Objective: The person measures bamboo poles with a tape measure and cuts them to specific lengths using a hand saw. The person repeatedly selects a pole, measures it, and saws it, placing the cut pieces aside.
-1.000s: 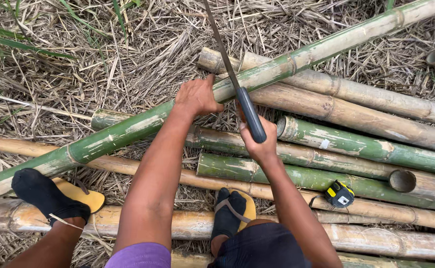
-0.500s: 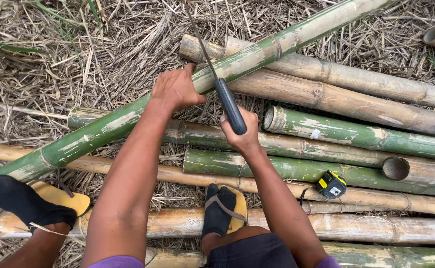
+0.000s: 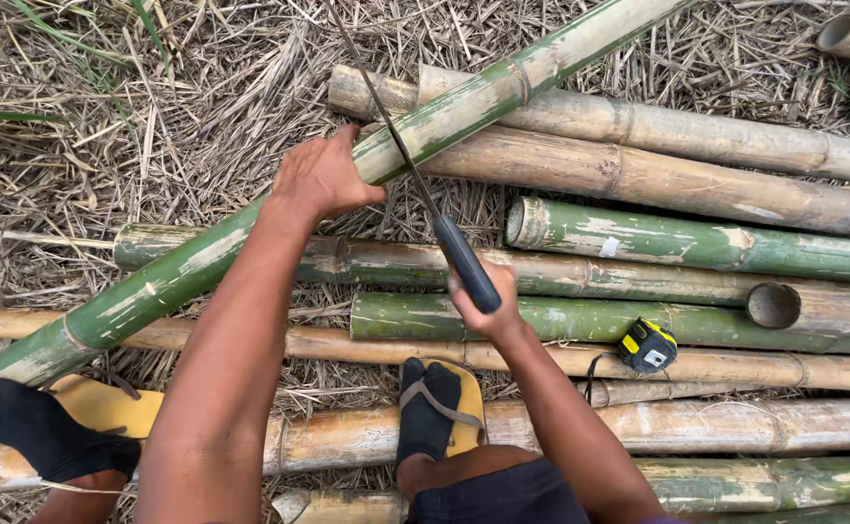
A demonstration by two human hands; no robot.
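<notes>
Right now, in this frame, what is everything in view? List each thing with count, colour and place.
long bamboo pole: one, green, lying diagonally across the pile from lower left to top right
bamboo poles in the pile: roughly ten, green and tan, lying side by side on the ground
hand saw: one, dark handle and thin blade, blade resting across the long bamboo pole
tape measure: one, yellow and black, on the pile at right
dry straw: tan, covering the ground
sandals: two, yellow, worn over black socks
left hand: pressing on the long bamboo pole
right hand: gripping the hand saw's handle
</notes>
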